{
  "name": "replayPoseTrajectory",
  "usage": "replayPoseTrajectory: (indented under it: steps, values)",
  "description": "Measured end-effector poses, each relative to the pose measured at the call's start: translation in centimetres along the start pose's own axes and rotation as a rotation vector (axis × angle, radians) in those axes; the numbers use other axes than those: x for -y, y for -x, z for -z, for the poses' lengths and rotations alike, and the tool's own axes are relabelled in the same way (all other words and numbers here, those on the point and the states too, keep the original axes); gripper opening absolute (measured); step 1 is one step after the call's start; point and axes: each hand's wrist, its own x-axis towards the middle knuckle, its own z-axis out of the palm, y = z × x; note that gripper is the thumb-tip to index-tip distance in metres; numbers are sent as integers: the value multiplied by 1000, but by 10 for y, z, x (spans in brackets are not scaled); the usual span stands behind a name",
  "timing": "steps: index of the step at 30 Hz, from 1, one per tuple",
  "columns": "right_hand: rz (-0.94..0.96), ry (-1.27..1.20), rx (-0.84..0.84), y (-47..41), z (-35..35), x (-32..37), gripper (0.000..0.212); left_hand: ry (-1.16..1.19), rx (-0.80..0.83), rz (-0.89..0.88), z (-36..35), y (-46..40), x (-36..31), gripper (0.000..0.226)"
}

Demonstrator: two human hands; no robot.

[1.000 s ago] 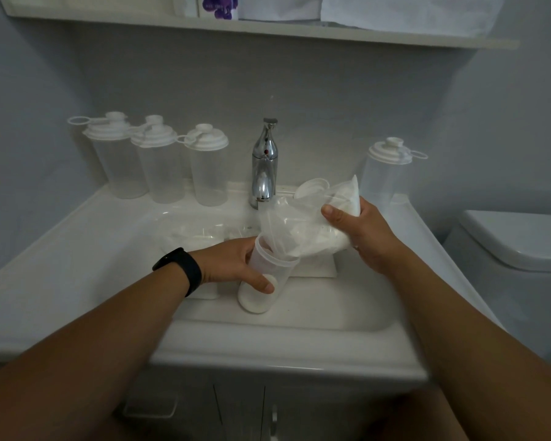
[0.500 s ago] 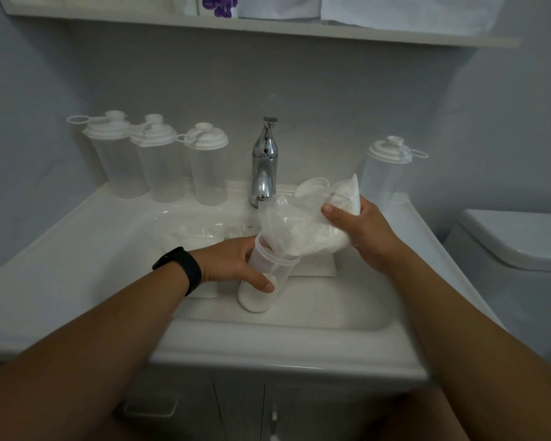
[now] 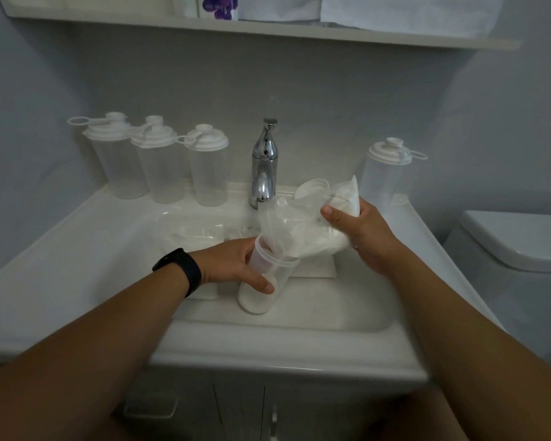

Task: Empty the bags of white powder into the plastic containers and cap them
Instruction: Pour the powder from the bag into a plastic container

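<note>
My left hand (image 3: 236, 265) grips an uncapped clear plastic container (image 3: 264, 288), tilted over the sink basin, with white powder in its bottom. My right hand (image 3: 360, 237) holds a clear bag of white powder (image 3: 303, 227) tipped with its mouth inside the container's rim. A loose white cap (image 3: 312, 187) lies behind the bag near the tap. More bags of powder (image 3: 198, 238) lie in the basin behind my left wrist.
Three capped empty containers (image 3: 159, 167) stand at the sink's back left, another capped one (image 3: 385, 173) at the back right. A chrome tap (image 3: 264, 163) rises in the middle. The sink rim (image 3: 268, 342) is in front; a toilet tank (image 3: 516, 243) stands at right.
The powder level in the container has risen slightly. Both hands stay almost where they were.
</note>
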Motion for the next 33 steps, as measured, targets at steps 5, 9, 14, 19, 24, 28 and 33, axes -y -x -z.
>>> replayPoseTrajectory:
  steps: [5,9,14,19,24,28,33]
  values:
    - [-3,-1,5,0,0,1,51,10,3,-5,0,-1,2,72]
    - [1,3,-4,-1,0,0,51,4,6,-5,0,-1,2,77]
    - [-2,-8,-3,0,0,0,53,-5,-3,7,0,0,1,68]
    - [2,-4,-4,-1,0,0,47,4,3,3,0,2,-1,63]
    - [3,-5,-6,-1,0,0,49,21,3,-5,0,1,-1,65]
    - [0,-1,-4,0,0,1,49,23,8,-6,0,1,0,66]
    - [2,-4,1,0,0,1,46,18,10,1,0,1,1,68]
